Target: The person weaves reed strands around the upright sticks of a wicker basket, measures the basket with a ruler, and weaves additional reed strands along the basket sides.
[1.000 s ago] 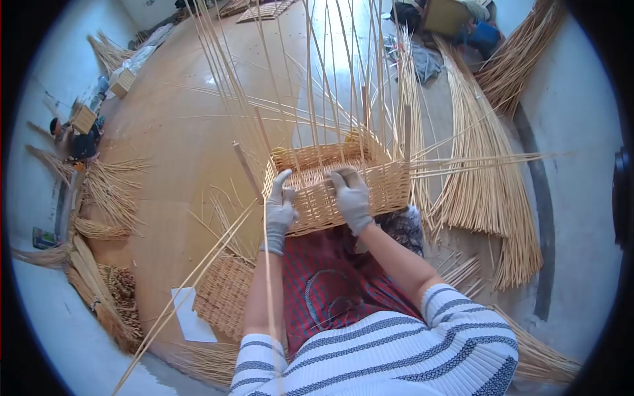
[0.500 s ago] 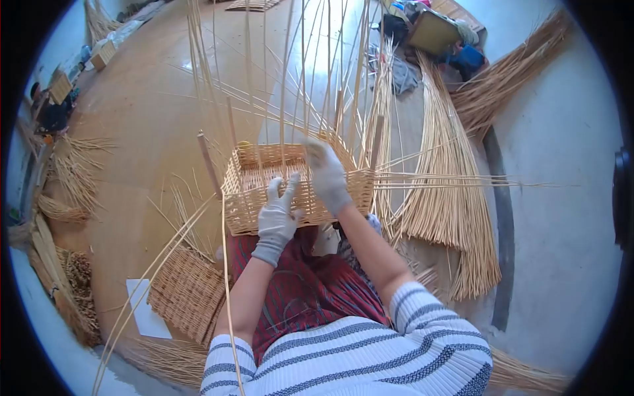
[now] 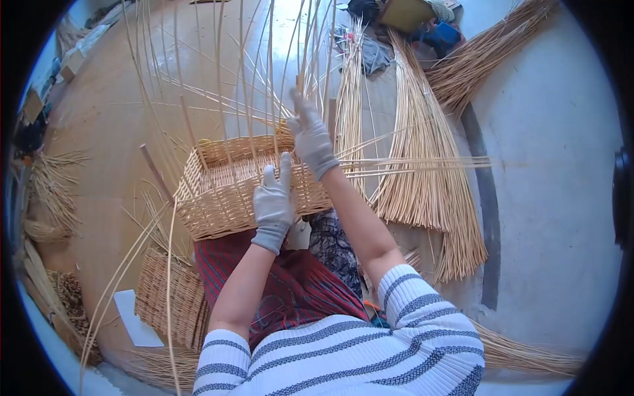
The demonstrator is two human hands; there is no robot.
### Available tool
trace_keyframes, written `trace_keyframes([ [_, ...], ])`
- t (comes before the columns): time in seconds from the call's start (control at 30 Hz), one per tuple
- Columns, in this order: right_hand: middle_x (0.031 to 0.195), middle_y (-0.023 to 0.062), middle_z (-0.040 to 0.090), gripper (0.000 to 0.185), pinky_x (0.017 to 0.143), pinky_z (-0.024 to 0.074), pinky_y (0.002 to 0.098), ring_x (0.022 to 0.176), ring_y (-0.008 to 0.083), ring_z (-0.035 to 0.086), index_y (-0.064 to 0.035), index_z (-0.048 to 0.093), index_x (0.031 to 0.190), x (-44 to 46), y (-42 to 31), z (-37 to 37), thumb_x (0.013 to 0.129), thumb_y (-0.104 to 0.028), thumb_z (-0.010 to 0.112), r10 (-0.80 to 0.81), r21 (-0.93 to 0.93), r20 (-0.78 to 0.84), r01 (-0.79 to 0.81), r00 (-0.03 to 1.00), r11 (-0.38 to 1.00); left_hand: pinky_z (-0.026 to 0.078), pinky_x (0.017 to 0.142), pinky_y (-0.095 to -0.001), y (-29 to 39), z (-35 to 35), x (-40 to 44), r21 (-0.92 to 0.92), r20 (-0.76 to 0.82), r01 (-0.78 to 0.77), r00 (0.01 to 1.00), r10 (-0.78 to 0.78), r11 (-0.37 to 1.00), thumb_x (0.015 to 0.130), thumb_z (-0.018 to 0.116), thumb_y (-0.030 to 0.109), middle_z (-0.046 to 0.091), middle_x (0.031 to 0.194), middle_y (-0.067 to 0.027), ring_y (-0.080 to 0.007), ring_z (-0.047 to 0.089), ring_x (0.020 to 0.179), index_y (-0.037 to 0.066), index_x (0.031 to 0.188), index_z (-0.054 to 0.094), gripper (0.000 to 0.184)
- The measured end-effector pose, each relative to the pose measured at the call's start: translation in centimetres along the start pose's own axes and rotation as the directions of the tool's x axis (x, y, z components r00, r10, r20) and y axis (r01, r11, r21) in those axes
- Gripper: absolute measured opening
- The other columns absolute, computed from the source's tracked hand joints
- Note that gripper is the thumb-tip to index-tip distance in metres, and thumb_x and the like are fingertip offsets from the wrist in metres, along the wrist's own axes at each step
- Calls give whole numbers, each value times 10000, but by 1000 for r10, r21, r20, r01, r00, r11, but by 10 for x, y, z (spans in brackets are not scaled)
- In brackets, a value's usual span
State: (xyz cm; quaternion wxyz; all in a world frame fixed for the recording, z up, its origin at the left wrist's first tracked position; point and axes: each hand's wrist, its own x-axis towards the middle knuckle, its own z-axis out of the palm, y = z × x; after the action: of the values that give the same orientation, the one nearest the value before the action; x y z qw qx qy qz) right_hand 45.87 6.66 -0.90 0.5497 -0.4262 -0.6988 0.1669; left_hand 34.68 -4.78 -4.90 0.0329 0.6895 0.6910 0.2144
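Observation:
A rectangular wicker basket (image 3: 231, 208) is tilted over my lap, its long upright rods rising from the walls. My left hand (image 3: 273, 204), in a pale glove, lies against the outside of the near wall. Its fingers are stretched out and apart, the tips reaching the top edge. My right hand (image 3: 313, 142), gloved too, is raised at the basket's right end among the upright rods (image 3: 271, 72). Its fingers point up, and the thumb stands off from them; the fingertips are slightly blurred. A wooden corner stick (image 3: 157, 173) stands at the left corner. Loose weaving rods (image 3: 422, 163) stick out to the right.
Large bundles of peeled rods (image 3: 422, 171) lie on the floor to the right. A darker bundle (image 3: 489, 59) leans at the wall. At the left are a flat woven panel (image 3: 168, 297), white paper (image 3: 135, 320) and more loose rods (image 3: 56, 191).
The view has shifted, and the basket now sits further left and more tilted. My right hand has moved up and outward to the basket's right end; my left stays on the near wall, further right along it.

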Motion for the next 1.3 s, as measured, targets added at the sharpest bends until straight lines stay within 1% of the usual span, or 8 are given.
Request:
trace_keyframes([
  [0.23, 977, 52, 641, 329, 617, 521, 214, 686, 91, 601, -120, 502, 1362, -127, 23, -97, 1039, -123, 440, 616, 434, -328, -465, 716, 772, 515, 681, -402, -8, 0, 6, -7, 89, -82, 993, 83, 997, 826, 620, 106, 527, 1139, -137, -285, 637, 786, 287, 1396, 487, 613],
  [0.4, 887, 34, 648, 237, 577, 480, 189, 716, 58, 603, -95, 615, 1230, -152, -31, -50, 1021, -141, 513, 594, 204, 168, -617, 787, 760, 503, 680, -236, -115, 12, -61, -689, -315, 31, 887, -337, 724, 882, 717, 75, 622, 986, -25, -83, 571, 816, 61, 1160, 623, 293],
  [0.43, 885, 42, 655, 228, 617, 504, 215, 741, 67, 610, -84, 624, 1213, -158, -38, -31, 1012, -125, 523, 584, 223, 284, -645, 760, 731, 506, 683, -227, -136, -5, -70, -954, -28, 190, 712, -701, 231, 889, 709, 62, 625, 886, -19, -82, 581, 807, 40, 1093, 633, 218],
  [0.57, 873, 41, 663, 218, 683, 532, 253, 777, 99, 623, -82, 638, 1191, -170, -92, 54, 992, -102, 555, 390, 337, 651, -708, 651, 620, 491, 593, -224, -208, -42, -76, -880, -370, 88, 491, -789, 467, 874, 723, 53, 640, 889, -38, -109, 591, 697, 3, 1044, 634, 198],
  [0.7, 855, 68, 659, 303, 659, 547, 313, 741, 206, 669, -142, 633, 1220, -156, -157, 111, 919, -116, 604, -195, 325, 515, 20, 835, 945, 543, 732, -246, -179, -59, -89, -775, -416, 98, 666, -620, 625, 882, 719, 60, 670, 958, -87, -137, 636, 797, -23, 1063, 651, 210],
  [0.97, 727, 37, 610, 204, 587, 505, 381, 669, 231, 630, -137, 651, 939, -150, -201, 125, 831, -298, 711, -385, 223, 605, 316, 696, 922, 486, 935, -288, -273, -106, -47, -933, 270, 287, 957, -105, 218, 841, 744, 66, 628, 1081, -37, -138, 590, 1040, 28, 1245, 562, 445],
  [1.1, 777, 46, 667, 155, 620, 530, 368, 709, 253, 653, -139, 681, 964, -152, -187, 97, 827, -202, 717, -291, 165, 635, 242, 715, 956, 478, 937, -288, -289, -97, -3, -871, 489, 430, 807, 332, 238, 806, 786, 93, 602, 1036, -1, -111, 572, 1016, 57, 1190, 566, 444],
  [1.3, 1039, 55, 700, 199, 846, 518, 286, 918, 97, 628, -38, 688, 1061, -130, -69, 77, 891, 10, 597, 684, 136, 187, -708, 705, 693, 493, 798, -228, -251, -44, -40, -911, 287, 314, 948, -138, 266, 792, 768, 8, 545, 917, 46, -57, 532, 855, 81, 1023, 582, 305],
])
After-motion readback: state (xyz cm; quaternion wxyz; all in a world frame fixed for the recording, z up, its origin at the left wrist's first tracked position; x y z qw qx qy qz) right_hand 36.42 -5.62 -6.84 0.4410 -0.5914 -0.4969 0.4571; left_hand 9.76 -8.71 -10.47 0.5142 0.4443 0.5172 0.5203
